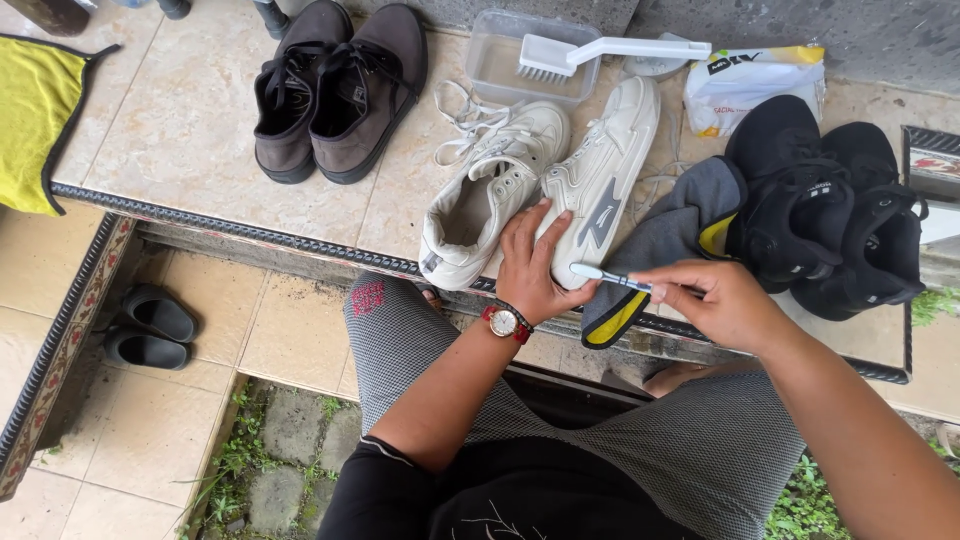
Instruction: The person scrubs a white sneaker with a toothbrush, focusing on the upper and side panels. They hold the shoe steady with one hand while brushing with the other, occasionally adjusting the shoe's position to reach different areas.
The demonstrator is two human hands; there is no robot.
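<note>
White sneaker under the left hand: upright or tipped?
Tipped. The white sneaker lies on its side under the left hand, sidewall up; its mate sits upright.

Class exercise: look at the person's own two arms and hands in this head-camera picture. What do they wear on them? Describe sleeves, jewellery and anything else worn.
The left hand has a wristwatch with a red strap and a round, pale dial in a gold-coloured case. A black sleeve is pushed up near that elbow. The right hand and forearm are bare: no rings, gloves or sleeve show.

A soft white pouch with a yellow top edge and dark lettering lies at the back of the counter, just behind the black shoes. A small label patch shows on the white sneaker's side, grey and striped.
</note>
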